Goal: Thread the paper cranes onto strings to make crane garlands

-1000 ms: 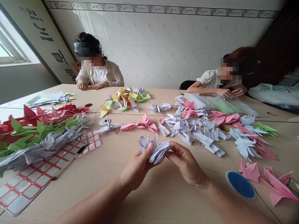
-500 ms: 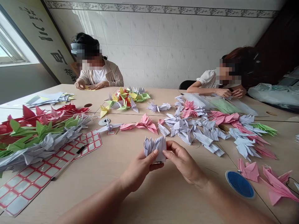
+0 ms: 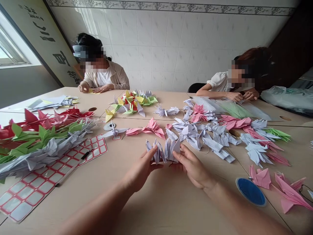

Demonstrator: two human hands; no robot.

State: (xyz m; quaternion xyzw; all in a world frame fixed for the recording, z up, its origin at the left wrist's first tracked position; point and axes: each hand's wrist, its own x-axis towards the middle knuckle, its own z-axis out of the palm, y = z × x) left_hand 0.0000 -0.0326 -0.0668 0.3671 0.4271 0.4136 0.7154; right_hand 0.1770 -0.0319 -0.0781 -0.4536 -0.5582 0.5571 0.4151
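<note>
Between my two hands, just above the table, is a row of folded white paper cranes, pressed together and fanned a little apart in the middle. My left hand grips the left end, thumb in front and fingers behind. The right end is pinched by my right hand, with its fingers partly hidden behind the paper. Right beyond my hands lie pink folded cranes and a heap of white folded cranes.
Strung red, green and white cranes lie left, over a red-bordered label sheet with a pen. A blue round disc and pink cranes are at right. Two people sit across the table, handling paper.
The bunch of white cranes has spread wider, with a gap opening in its middle. My left hand has moved slightly left and my right hand slightly right.
</note>
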